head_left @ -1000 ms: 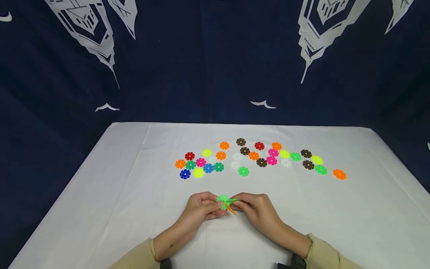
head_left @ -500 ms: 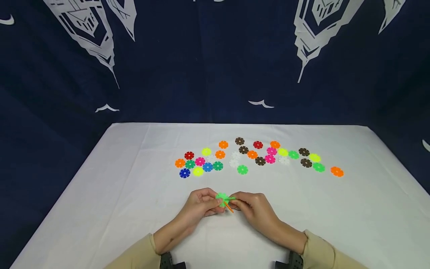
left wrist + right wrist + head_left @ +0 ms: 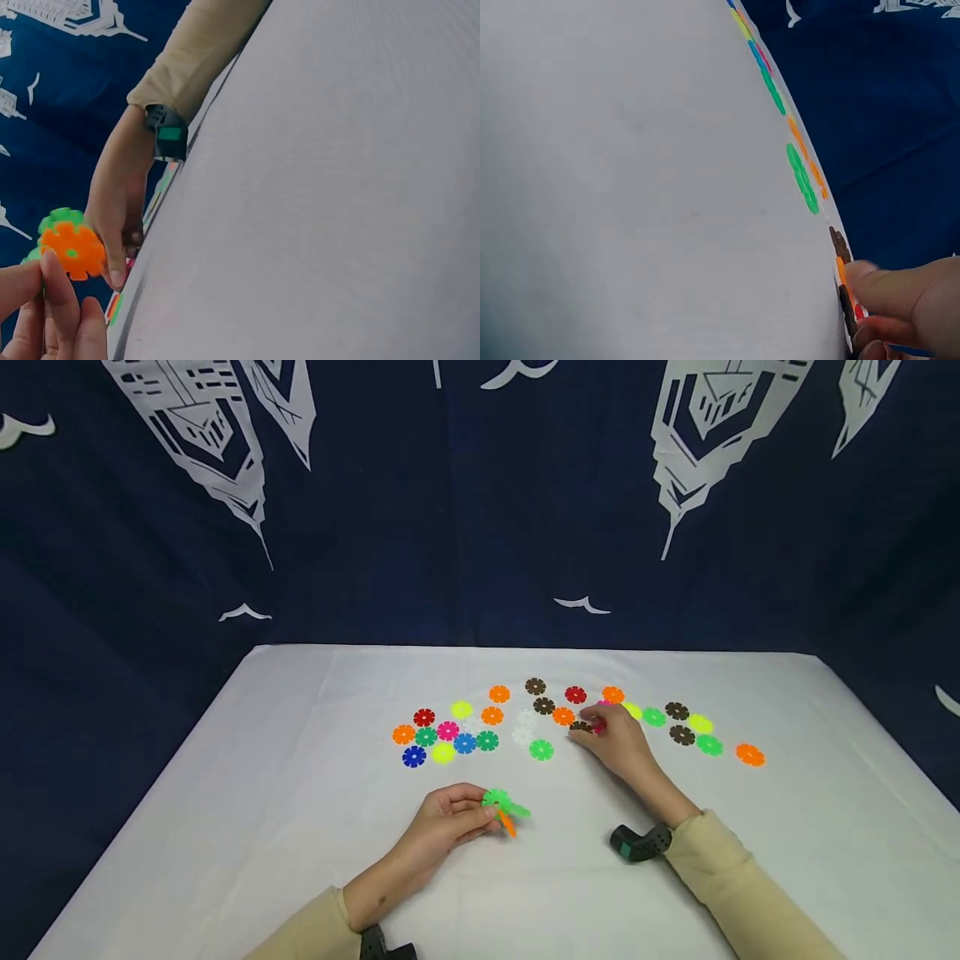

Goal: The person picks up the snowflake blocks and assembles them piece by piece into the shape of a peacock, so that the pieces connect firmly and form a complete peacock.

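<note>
My left hand (image 3: 450,820) pinches a joined cluster of notched discs between thumb and fingers: a green disc (image 3: 495,799), another green one jutting right and an orange disc (image 3: 507,823) pointing down. In the left wrist view the orange disc (image 3: 73,252) faces the camera, with green behind it. My right hand (image 3: 621,745) is over the scattered discs, its thumb and fingers spread around a brown disc (image 3: 581,726) and a pink disc (image 3: 599,725). In the right wrist view its fingertips reach down beside brown and orange discs; whether they touch any, I cannot tell.
Several loose discs in many colours lie across the middle of the white table (image 3: 300,827), among them a green disc (image 3: 542,750) near the front and an orange one (image 3: 751,755) at the far right. A dark blue patterned cloth (image 3: 465,510) hangs behind.
My right hand has left the cluster and moved up and right to the loose discs. The left hand keeps hold of the cluster, nearly in place.
</note>
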The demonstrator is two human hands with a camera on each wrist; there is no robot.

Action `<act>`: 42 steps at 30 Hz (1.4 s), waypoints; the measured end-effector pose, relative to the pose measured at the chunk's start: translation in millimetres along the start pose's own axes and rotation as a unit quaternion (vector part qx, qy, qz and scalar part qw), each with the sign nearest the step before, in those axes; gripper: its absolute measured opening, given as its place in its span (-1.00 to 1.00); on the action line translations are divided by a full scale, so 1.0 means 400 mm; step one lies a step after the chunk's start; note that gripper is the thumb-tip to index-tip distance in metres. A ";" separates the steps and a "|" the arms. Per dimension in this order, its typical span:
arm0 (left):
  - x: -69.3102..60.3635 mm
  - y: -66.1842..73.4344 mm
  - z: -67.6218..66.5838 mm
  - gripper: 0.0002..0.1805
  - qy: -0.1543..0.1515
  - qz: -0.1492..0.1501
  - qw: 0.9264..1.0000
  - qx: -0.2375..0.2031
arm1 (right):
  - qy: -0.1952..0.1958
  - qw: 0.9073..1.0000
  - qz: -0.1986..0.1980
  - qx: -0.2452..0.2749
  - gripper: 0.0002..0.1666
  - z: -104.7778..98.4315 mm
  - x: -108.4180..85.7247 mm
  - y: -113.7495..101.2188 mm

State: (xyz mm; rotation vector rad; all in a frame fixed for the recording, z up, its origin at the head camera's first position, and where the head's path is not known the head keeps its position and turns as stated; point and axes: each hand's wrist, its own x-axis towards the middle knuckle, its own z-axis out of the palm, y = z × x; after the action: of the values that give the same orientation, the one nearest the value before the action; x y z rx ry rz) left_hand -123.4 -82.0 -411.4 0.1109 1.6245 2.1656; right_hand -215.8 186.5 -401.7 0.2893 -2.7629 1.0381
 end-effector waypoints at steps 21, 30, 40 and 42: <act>0.003 -0.005 0.002 -0.86 -0.004 -0.006 1.000 0.003 | -0.092 0.944 -0.024 0.317 -0.83 0.011 -0.129 -0.045; -0.002 -0.007 0.000 -0.73 -0.001 -0.011 1.000 0.004 | -0.119 0.909 -0.106 0.384 -0.87 0.053 -0.204 -0.134; -0.005 -0.005 0.000 -0.65 0.001 -0.029 1.000 -0.008 | -0.114 0.910 -0.094 0.387 -0.85 0.073 -0.210 -0.127; -0.006 -0.005 0.001 -0.65 0.002 -0.030 0.999 -0.011 | -0.116 0.909 -0.089 0.390 -0.83 0.075 -0.212 -0.128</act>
State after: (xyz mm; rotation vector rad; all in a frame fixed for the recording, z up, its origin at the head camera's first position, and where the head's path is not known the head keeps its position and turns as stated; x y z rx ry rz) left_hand -120.7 -82.1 -412.8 0.0507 1.5842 2.1398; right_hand -124.6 139.0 -411.2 0.7902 -2.2785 2.1195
